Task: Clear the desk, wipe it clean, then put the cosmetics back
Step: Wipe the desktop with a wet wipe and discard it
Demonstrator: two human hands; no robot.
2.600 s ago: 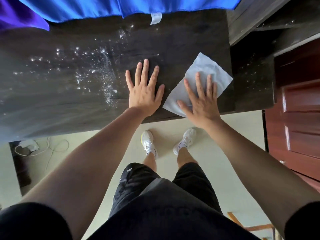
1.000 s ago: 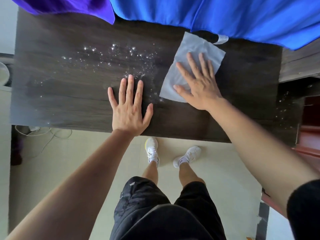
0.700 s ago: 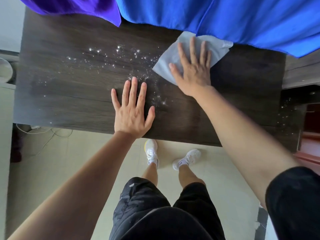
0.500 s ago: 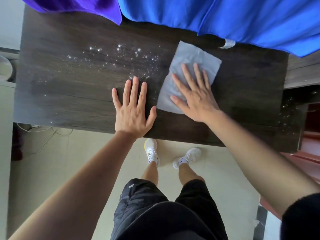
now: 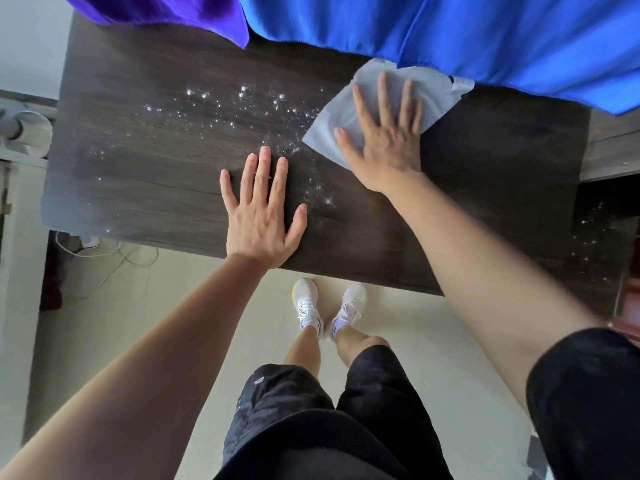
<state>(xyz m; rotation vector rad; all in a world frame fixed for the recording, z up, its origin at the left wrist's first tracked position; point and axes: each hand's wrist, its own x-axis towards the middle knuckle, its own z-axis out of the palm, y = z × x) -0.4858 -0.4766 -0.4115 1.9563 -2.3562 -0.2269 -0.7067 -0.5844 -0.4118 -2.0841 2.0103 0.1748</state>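
Presses pale wipe [image 5: 437, 98] flat onto dark tabletop [image 5: 138, 188] with right grip [image 5: 384, 143], fingers straight, beside white specks [image 5: 242, 109]; rests left grip [image 5: 259, 216] flat, fingers spread, holding nothing.

a: what hangs beyond the desk [image 5: 156, 188]?
b: a blue cloth [image 5: 485, 36] and a purple cloth [image 5: 173, 8], draped over its far edge.
a: and below it?
b: pale floor [image 5: 433, 341], daylit, with white cables [image 5: 104, 250] under the desk's left end.
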